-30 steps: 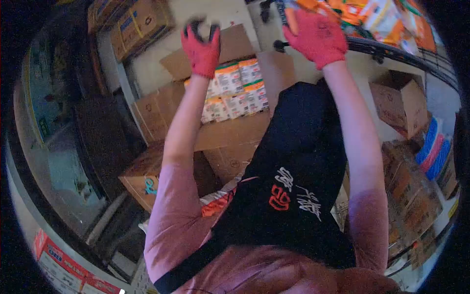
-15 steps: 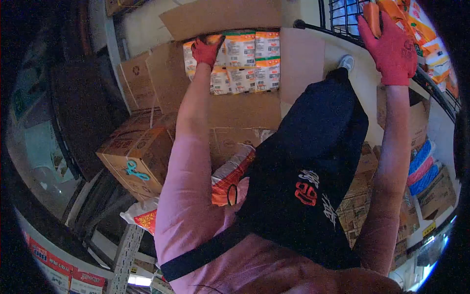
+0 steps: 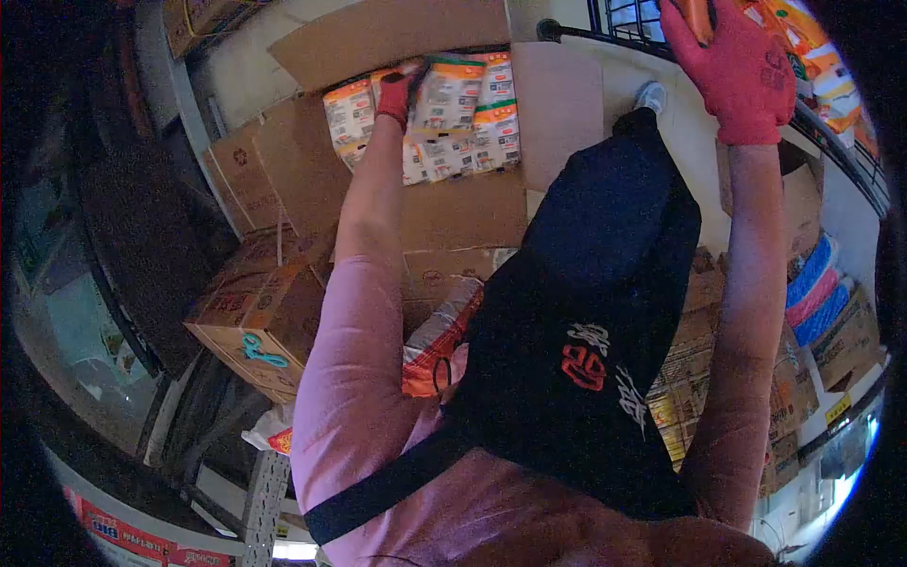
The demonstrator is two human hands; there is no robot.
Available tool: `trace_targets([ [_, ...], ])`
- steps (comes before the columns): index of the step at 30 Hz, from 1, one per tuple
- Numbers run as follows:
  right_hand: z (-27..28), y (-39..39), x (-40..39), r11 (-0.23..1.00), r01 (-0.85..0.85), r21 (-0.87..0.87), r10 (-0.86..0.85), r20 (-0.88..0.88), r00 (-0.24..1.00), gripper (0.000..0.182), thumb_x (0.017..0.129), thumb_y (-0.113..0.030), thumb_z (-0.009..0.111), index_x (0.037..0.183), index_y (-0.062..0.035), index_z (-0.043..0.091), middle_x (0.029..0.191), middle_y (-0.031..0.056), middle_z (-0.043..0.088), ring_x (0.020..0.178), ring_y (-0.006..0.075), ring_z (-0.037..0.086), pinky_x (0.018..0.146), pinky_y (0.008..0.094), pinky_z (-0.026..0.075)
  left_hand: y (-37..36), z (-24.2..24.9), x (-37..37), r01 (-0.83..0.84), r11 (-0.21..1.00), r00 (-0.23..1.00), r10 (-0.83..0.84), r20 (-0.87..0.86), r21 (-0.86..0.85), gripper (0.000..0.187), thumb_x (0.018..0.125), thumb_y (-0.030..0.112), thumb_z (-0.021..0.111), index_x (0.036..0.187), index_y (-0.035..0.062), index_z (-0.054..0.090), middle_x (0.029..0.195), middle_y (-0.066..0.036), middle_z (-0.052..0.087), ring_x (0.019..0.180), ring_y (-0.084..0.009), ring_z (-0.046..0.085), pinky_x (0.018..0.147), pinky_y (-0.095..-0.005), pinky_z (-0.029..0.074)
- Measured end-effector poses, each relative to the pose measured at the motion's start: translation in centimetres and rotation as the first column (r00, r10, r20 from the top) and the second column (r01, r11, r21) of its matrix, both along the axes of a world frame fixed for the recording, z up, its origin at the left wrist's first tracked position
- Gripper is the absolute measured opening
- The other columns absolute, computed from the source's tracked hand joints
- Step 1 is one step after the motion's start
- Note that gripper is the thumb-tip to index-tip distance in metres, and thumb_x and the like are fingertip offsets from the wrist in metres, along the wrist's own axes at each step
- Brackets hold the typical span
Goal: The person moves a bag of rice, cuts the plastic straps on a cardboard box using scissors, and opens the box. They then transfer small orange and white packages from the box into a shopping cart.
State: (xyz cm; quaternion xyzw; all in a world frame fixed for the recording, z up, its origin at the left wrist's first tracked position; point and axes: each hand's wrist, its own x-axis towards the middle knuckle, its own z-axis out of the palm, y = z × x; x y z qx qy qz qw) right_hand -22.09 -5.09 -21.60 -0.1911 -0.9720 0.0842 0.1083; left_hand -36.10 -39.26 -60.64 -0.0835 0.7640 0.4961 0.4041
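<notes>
My left hand (image 3: 395, 97), in a red glove, is closed on the edge of a white-and-orange packet (image 3: 452, 99) with a green strip. That packet is tilted and slightly blurred above the others in an open cardboard box (image 3: 463, 210). More printed packets (image 3: 496, 137) lie in rows in the box. At the upper right, my right hand (image 3: 746, 76), also in a red glove, is wrapped round a smooth orange bar (image 3: 697, 19) at the rim of a black wire cart (image 3: 628, 38). The fingertips are partly cut off by the frame's top edge.
Orange-and-white packages (image 3: 822, 71) fill the cart's right side. A closed carton (image 3: 255, 321) with a turquoise mark stands at the left, near a red-and-white sack (image 3: 439, 340). Blue and pink bundles (image 3: 817, 302) and more cartons (image 3: 836, 354) sit at the right.
My left hand has taken hold of a packet, which now tilts up out of its row. The view has shifted a little; my right hand keeps its grip on the orange bar.
</notes>
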Motion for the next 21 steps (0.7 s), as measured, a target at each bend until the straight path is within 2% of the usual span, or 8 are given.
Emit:
trace_targets([
  [1,-0.1,-0.2,0.2,0.999,0.000,0.042,0.002,-0.046,0.999,0.022,0.071,-0.025,0.067,0.079,-0.0057,0.058,0.072,0.0152,0.058,0.070,0.0344,0.057,0.061,0.0424,0.044,1.1,0.5,0.9,0.059,0.998,0.993,-0.055,0.100,-0.034,0.068,0.070,0.047,0.073,0.118,0.0026,0.055,0.123,-0.015,0.053,0.113,-0.0253,0.051,0.097,-0.0378,0.039],
  [3,-0.6,-0.5,0.7,0.992,0.007,0.125,0.011,-0.142,0.990,0.023,0.071,-0.026,0.066,0.078,-0.0054,0.057,0.072,0.0155,0.057,0.069,0.0347,0.057,0.061,0.0427,0.044,3.9,5.1,3.8,0.252,0.645,0.910,-0.412,-0.051,-0.722,0.111,0.050,0.069,0.074,0.132,0.0039,0.037,0.133,-0.024,0.040,0.122,-0.0352,0.042,0.102,-0.0433,0.034],
  [4,-0.4,-0.6,0.5,0.993,0.021,0.114,-0.008,-0.112,0.994,0.024,0.071,-0.026,0.066,0.078,-0.0054,0.057,0.071,0.0155,0.057,0.069,0.0349,0.057,0.061,0.0429,0.044,3.9,4.8,4.0,0.380,0.599,0.880,-0.468,0.077,-0.705,0.142,0.036,0.078,0.072,0.142,0.0049,0.012,0.141,-0.031,0.020,0.132,-0.0454,0.020,0.103,-0.0520,0.029],
  [11,-0.3,-0.7,0.4,0.998,0.054,0.044,-0.050,-0.078,0.996,0.025,0.072,-0.028,0.066,0.081,-0.0055,0.058,0.072,0.0153,0.058,0.071,0.0350,0.058,0.063,0.0428,0.045,4.6,5.8,7.3,0.310,0.630,0.877,-0.478,-0.041,-0.712,0.148,0.036,0.072,0.077,0.141,-0.0034,0.005,0.140,-0.029,0.024,0.130,-0.0359,0.031,0.101,-0.0418,0.036],
  [12,0.1,-0.9,0.4,0.997,0.072,0.038,-0.069,-0.065,0.995,0.025,0.072,-0.028,0.066,0.081,-0.0054,0.058,0.072,0.0153,0.058,0.071,0.0348,0.058,0.063,0.0427,0.045,5.0,8.0,7.9,0.258,0.693,0.932,-0.363,-0.017,-0.673,0.146,0.039,0.067,0.080,0.140,-0.0057,0.005,0.139,-0.028,0.028,0.127,-0.0329,0.037,0.102,-0.0367,0.036],
  [15,-0.5,-0.1,0.5,0.997,0.058,0.046,-0.056,-0.051,0.997,0.025,0.072,-0.028,0.066,0.082,-0.0056,0.059,0.072,0.0153,0.059,0.072,0.0346,0.059,0.063,0.0426,0.045,4.2,1.7,13.3,-0.080,0.914,0.955,-0.045,-0.295,-0.398,0.133,0.045,0.046,0.088,0.137,-0.0084,0.009,0.135,-0.026,0.036,0.120,-0.0344,0.044,0.101,-0.0377,0.036],
  [16,-0.4,-0.2,0.5,0.996,0.055,0.065,-0.051,-0.069,0.996,0.025,0.072,-0.028,0.066,0.082,-0.0056,0.059,0.071,0.0152,0.059,0.071,0.0348,0.059,0.063,0.0427,0.045,5.2,3.9,14.5,-0.108,0.920,0.993,0.080,-0.089,-0.376,0.126,0.047,0.041,0.089,0.136,-0.0070,0.014,0.131,-0.025,0.041,0.118,-0.0330,0.046,0.100,-0.0366,0.038],
  [21,-0.7,0.2,0.6,0.998,0.055,-0.020,-0.055,-0.017,0.998,0.024,0.072,-0.028,0.065,0.080,-0.0061,0.058,0.070,0.0147,0.058,0.069,0.0351,0.058,0.062,0.0428,0.045,8.6,6.8,16.9,-0.331,0.895,0.943,0.300,-0.145,-0.300,0.110,0.050,0.035,0.088,0.132,-0.0055,0.026,0.125,-0.022,0.048,0.113,-0.0299,0.049,0.095,-0.0354,0.041],
])
